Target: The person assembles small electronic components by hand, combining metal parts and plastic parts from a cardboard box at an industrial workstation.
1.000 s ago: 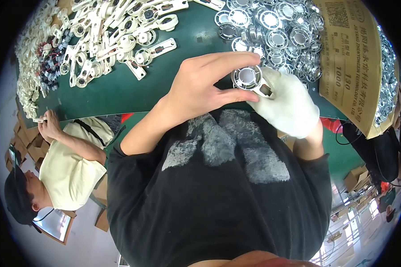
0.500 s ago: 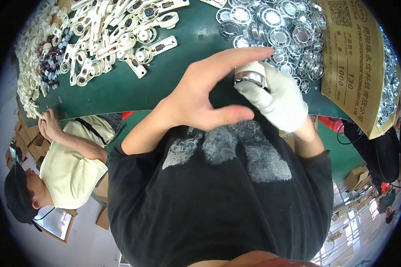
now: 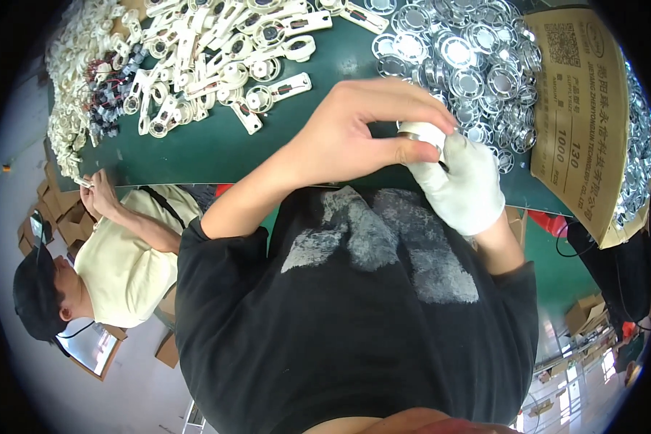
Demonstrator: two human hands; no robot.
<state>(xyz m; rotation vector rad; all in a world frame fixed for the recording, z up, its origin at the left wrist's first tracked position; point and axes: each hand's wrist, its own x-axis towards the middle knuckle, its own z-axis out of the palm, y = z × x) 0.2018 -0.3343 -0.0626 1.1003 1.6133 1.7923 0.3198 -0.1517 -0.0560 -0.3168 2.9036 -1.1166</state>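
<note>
Between my two hands is a round white plastic part with a silver metal ring (image 3: 428, 133), held just above the near side of the table. My bare left hand (image 3: 351, 130) closes on it, thumb in front and index finger over its far side. My right hand (image 3: 469, 186), in a white glove, grips the same part from the right. Fingers cover much of it, so its full shape is hidden. Beyond my right hand lies a pile of shiny silver ring-shaped caps (image 3: 467, 81). Farther left are many cream plastic handle pieces with round heads (image 3: 233, 75).
A cardboard box (image 3: 573, 108) stands at the right, with more silver parts (image 3: 633, 159) behind its flap. Small wired dark parts (image 3: 110, 90) and white pieces (image 3: 66, 137) heap up at the far left of the green table (image 3: 188, 155). A co-worker (image 3: 126, 253) sits at the left.
My left hand has closed from a wide-open curve onto the white part with the metal ring. The right hand keeps its hold on the part. The whole view has shifted slightly.
</note>
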